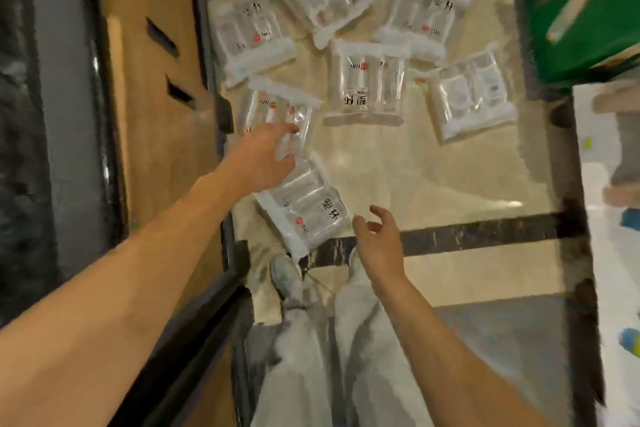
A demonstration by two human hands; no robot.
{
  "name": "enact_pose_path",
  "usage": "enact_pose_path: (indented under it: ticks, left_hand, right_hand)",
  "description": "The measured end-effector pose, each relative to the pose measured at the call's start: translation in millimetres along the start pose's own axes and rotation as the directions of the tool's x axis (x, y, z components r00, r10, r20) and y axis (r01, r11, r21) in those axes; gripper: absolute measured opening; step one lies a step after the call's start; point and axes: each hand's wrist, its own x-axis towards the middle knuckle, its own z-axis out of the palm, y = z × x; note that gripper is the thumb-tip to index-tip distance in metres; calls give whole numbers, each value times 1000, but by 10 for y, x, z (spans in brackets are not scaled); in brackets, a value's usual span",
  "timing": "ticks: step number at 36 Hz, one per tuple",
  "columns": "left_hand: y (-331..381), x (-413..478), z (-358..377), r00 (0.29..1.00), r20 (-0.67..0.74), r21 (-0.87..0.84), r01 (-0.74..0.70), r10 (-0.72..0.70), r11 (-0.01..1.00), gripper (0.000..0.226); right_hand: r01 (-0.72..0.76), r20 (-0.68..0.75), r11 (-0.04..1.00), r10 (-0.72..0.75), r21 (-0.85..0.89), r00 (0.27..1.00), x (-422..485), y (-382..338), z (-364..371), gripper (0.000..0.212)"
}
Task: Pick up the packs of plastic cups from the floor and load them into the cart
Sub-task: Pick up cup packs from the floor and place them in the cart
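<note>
We find seven packs (367,83) scattered on the floor (450,177). The left hand (263,156), fingers straight, reaches over the left pack (277,107). The right hand (379,239), open and empty, hovers just beside the nearest pack (304,215). We advise gripping each across its middle, as the film looks slippery.

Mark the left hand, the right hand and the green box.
left hand (265,158): head view, middle of the hand.
right hand (381,241): head view, middle of the hand.
green box (609,28): head view, its green face.
</note>
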Motion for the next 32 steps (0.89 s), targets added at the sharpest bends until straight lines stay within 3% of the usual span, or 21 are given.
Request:
enact_pose_path:
  ticks: [7,17,21,24,32]
  left_hand:
    - [-1174,960,1198,993,114,36,8,-12,999,60]
    - [-2596,1991,2766,962,252,160,64,-104,985,65]
    - [-2913,2147,3249,943,312,124,76,-112,989,69]
    - [-2997,2168,3401,961,270,71,49,-66,996,72]
    - [-2567,1902,2829,990,111,-105,101,-90,989,69]
  right_hand:
    - [-158,-62,987,160,28,985,1119,1128,999,45]
    - [-241,11,971,241,-6,970,2615,2491,2197,85]
    - [-154,-18,988,154,-28,988,3058,2738,2335,90]
    - [-83,-39,995,81,-61,996,3114,2827,2365,88]
    - [67,-29,991,-71,-114,997,2852,2235,1802,79]
